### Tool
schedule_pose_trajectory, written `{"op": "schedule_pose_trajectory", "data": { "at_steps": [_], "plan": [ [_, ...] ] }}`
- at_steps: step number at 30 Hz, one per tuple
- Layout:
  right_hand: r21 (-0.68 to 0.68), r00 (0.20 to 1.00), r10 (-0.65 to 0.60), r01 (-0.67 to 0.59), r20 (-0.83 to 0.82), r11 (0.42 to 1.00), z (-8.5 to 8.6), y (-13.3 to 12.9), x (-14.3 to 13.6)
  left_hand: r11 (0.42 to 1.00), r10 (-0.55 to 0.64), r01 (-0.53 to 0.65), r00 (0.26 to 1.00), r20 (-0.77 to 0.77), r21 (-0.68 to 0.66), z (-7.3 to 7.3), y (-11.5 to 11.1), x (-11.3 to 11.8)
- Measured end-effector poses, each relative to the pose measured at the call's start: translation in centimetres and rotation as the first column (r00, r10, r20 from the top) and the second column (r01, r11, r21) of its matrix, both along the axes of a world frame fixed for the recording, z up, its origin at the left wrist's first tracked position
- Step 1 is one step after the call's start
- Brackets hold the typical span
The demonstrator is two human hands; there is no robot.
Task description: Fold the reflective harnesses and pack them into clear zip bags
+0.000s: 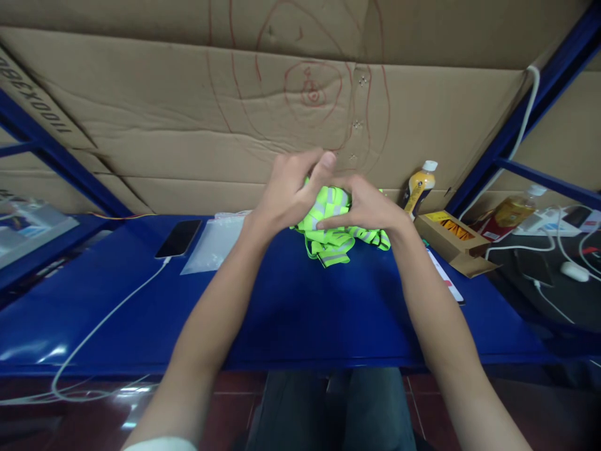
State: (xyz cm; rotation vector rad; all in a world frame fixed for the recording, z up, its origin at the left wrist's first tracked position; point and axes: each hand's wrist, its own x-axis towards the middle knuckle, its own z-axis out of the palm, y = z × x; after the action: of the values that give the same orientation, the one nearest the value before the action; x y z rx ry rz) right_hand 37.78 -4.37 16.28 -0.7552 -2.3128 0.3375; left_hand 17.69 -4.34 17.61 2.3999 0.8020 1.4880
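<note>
A bunched neon-yellow safety vest (334, 239) with grey reflective stripes is held above the blue table (300, 313). My left hand (293, 188) grips its upper left part, thumb raised over the top. My right hand (364, 207) closes on its upper right side, fingers pointing left across the fabric. The lower folds of the vest hang just over the table surface.
A black phone (178, 238) on a white cable (107, 319) and a clear plastic bag (213, 244) lie at the left. A yellow drink bottle (419, 186), an open cardboard box (453, 241) and a card (446, 279) sit at the right. A cardboard wall (188, 125) stands behind.
</note>
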Motion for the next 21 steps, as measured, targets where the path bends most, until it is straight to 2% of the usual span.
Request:
{"op": "schedule_pose_trajectory", "data": {
  "at_steps": [1, 3, 5, 6, 8, 11, 13, 17, 21],
  "plan": [
    [-0.023, 1.000, 0.013, -0.013, -0.013, 1.000, 0.1, 0.0, 0.1, 0.995, -0.059, 0.066, 0.994, 0.092, -0.075, 0.2, 0.1, -0.1],
    [-0.054, 0.998, 0.025, -0.028, -0.058, 0.998, 0.3, 0.0, 0.2, 0.950, -0.177, 0.239, 0.943, 0.283, -0.201, 0.7, 0.3, -0.5],
    [-0.032, 0.997, 0.002, -0.004, -0.077, 0.999, 0.6, -0.2, 0.2, 0.907, -0.241, 0.356, 0.877, 0.415, -0.225, 1.1, 0.6, -1.1],
    [-0.012, 0.997, -0.015, 0.014, -0.077, 1.000, 0.7, -0.4, 0.2, 0.907, -0.247, 0.366, 0.862, 0.443, -0.206, 1.2, 0.7, -1.3],
    [0.038, 0.996, -0.064, 0.066, -0.066, 0.997, 1.0, -0.8, 0.0, 0.936, -0.207, 0.306, 0.879, 0.430, -0.175, 1.2, 1.0, -1.7],
    [0.118, 0.990, -0.140, 0.143, -0.032, 0.983, 1.5, -1.5, -0.1, 0.964, -0.100, 0.155, 0.964, 0.246, -0.216, 0.7, 1.6, -2.0],
    [0.173, 0.986, -0.169, 0.167, -0.003, 0.971, 1.5, -1.8, 0.0, 0.954, -0.084, 0.119, 0.987, 0.136, -0.276, 0.4, 2.1, -2.3],
    [0.313, 0.982, -0.189, 0.176, 0.012, 0.933, 0.6, -1.2, -0.1, 0.895, -0.176, 0.192, 0.981, 0.077, -0.403, 0.1, 2.7, -3.5],
    [0.490, 0.953, -0.303, 0.254, 0.022, 0.834, -0.7, -0.3, -1.0, 0.802, -0.251, 0.272, 0.961, 0.113, -0.533, 0.4, 2.7, -5.1]
  ]
}}
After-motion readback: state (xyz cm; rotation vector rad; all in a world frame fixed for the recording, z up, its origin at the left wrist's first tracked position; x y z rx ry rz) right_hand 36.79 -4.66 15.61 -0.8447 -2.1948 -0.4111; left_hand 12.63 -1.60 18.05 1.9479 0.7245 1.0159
